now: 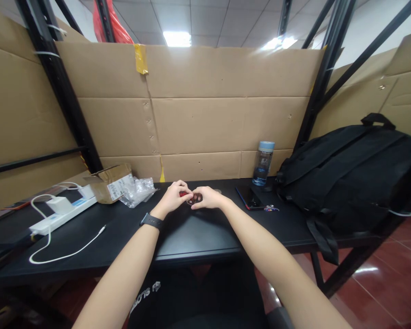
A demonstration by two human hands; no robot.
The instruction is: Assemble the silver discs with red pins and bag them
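Tabletop [198,237] is stretching in front; farther in, the left hand [174,195] and right hand [208,197] are gripping a small dark-and-red object [196,198] from opposite sides. Mostly hidden, it is probably feeling light and stiff, perhaps slipping if smooth; its outer edges are offering likely holds. Cardboard [198,123] is standing behind.

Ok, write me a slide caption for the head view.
Left hand and right hand handle a small dark object over a black table, cardboard panels behind, backpack at the right.
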